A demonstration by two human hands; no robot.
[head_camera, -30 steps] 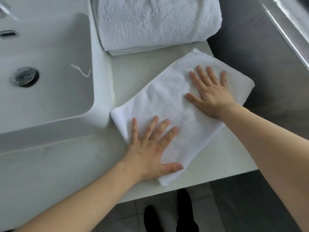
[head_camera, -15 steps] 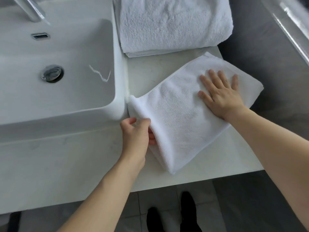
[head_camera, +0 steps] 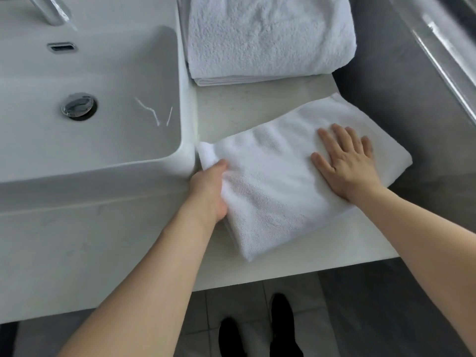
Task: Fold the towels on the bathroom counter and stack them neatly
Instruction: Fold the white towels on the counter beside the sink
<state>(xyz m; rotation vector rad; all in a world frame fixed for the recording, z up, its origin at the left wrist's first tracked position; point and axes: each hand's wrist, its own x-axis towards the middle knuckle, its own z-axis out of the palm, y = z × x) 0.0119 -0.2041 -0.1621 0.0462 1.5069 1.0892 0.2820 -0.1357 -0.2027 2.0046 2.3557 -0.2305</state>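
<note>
A small white towel (head_camera: 273, 181) lies folded and angled on the white counter (head_camera: 257, 104), its far right corner hanging past the counter's edge. My left hand (head_camera: 210, 191) grips the towel's left edge beside the sink, fingers tucked under the cloth and thumb on top. Flat on the towel's right part rests my right hand (head_camera: 345, 161), fingers spread and pressing down. A thicker folded white towel (head_camera: 268, 37) sits at the back of the counter, apart from the small one.
A white basin (head_camera: 90, 104) with a metal drain (head_camera: 78, 106) fills the left side, a faucet (head_camera: 50, 9) above it. The counter's front edge runs just below the towel. Grey floor, a glass panel at right and dark shoes lie beyond.
My left hand left the towel's top, went to its left edge and now has its fingers tucked deeper under it. My right hand stays pressed flat.
</note>
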